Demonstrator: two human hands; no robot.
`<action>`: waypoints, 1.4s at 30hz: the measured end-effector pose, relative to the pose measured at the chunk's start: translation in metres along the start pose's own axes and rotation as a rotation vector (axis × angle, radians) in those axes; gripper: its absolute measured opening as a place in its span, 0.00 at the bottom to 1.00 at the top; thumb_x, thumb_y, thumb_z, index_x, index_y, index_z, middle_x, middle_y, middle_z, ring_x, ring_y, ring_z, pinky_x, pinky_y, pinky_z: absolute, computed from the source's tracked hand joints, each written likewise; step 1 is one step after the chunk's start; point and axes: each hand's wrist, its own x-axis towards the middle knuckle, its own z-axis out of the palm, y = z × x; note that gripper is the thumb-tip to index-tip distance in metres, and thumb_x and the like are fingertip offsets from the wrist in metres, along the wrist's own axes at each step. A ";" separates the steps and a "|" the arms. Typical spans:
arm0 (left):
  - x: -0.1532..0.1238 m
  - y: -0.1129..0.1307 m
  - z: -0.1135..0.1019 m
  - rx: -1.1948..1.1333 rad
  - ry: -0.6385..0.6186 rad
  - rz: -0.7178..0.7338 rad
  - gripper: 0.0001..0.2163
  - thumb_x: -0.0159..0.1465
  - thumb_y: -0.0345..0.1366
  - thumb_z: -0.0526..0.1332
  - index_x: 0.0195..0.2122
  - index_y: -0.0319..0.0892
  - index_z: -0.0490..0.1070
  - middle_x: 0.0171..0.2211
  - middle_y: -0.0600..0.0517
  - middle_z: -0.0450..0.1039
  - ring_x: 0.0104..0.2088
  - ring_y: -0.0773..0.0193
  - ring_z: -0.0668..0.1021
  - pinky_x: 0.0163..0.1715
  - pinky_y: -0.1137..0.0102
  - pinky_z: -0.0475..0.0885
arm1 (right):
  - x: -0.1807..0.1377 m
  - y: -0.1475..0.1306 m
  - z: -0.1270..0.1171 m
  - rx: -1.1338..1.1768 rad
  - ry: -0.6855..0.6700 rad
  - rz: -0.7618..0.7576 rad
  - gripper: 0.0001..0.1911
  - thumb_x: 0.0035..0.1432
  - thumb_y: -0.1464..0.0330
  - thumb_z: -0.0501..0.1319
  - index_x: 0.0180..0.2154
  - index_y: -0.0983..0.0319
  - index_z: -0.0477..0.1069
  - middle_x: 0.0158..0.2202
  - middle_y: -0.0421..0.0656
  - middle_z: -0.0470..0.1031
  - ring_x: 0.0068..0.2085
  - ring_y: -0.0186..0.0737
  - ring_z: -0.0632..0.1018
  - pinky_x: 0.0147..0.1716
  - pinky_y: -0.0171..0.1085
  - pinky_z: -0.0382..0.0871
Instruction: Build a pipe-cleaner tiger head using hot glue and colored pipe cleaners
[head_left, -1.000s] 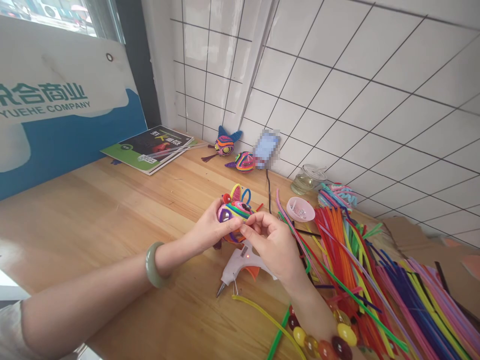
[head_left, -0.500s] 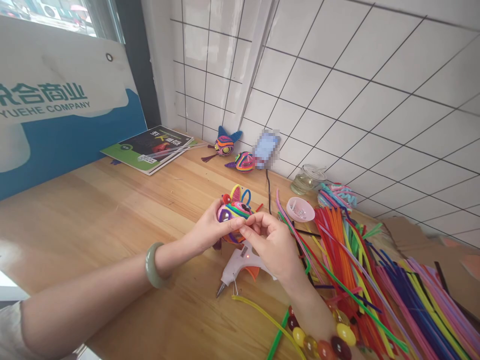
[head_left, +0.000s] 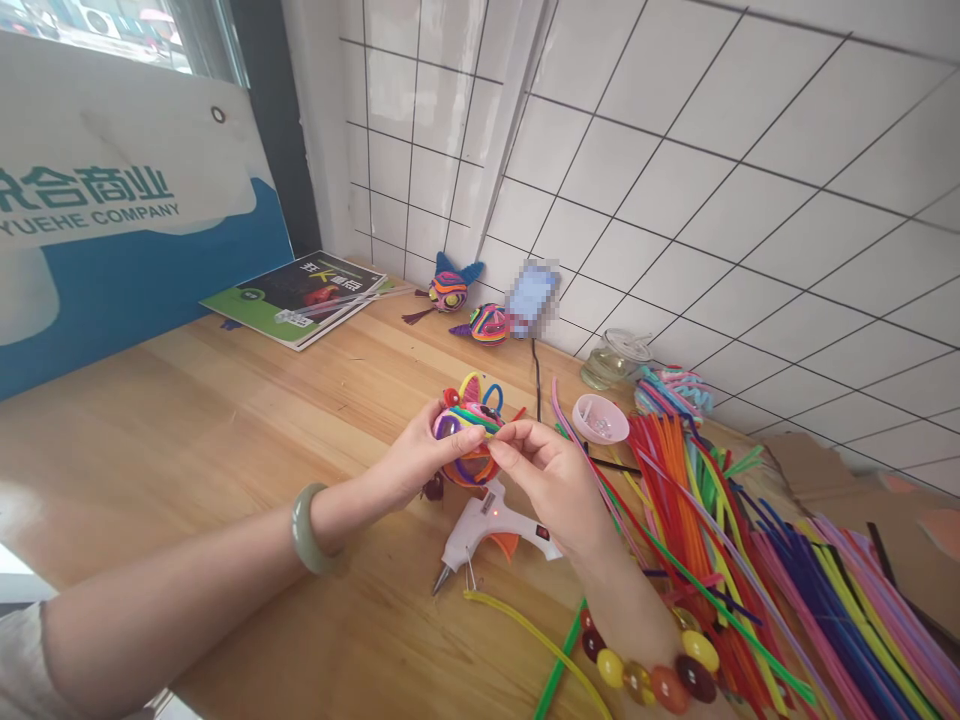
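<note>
My left hand grips a small multicoloured pipe-cleaner ball figure with yellow and blue loops on top, held above the wooden table. My right hand pinches the figure's right side with thumb and fingers closed on a strand. A green bangle sits on my left wrist. A bracelet of coloured beads circles my right wrist. Below the hands a white hot-glue gun lies on the table.
A heap of coloured pipe cleaners covers the right of the table. Behind the hands stand a pink bowl, a glass jar, two finished figures and a blurred phone. Booklets lie at the back left.
My right hand has shifted slightly up and to the right along the figure, and the figure has turned a little in my left hand. More of the glue gun shows.
</note>
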 end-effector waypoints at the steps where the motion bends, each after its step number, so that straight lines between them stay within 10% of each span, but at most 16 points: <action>1: 0.000 0.000 0.000 -0.026 -0.002 0.012 0.25 0.52 0.49 0.68 0.46 0.39 0.66 0.34 0.50 0.73 0.26 0.69 0.75 0.23 0.76 0.70 | 0.001 0.001 -0.001 0.033 -0.017 0.009 0.13 0.53 0.58 0.64 0.32 0.61 0.70 0.28 0.39 0.72 0.30 0.34 0.72 0.31 0.34 0.67; 8: 0.002 0.000 0.001 -0.097 -0.016 0.003 0.25 0.53 0.48 0.68 0.47 0.37 0.67 0.40 0.46 0.74 0.37 0.62 0.77 0.36 0.70 0.72 | 0.001 0.004 0.002 -0.048 0.023 -0.031 0.12 0.52 0.60 0.65 0.33 0.61 0.71 0.26 0.37 0.69 0.27 0.33 0.69 0.29 0.34 0.65; 42: 0.000 0.009 0.007 -0.365 -0.106 -0.071 0.34 0.61 0.63 0.48 0.47 0.35 0.72 0.36 0.43 0.80 0.37 0.56 0.80 0.38 0.66 0.75 | -0.001 -0.002 0.005 -0.110 0.063 -0.051 0.09 0.50 0.63 0.64 0.30 0.61 0.69 0.22 0.34 0.62 0.25 0.32 0.64 0.24 0.33 0.57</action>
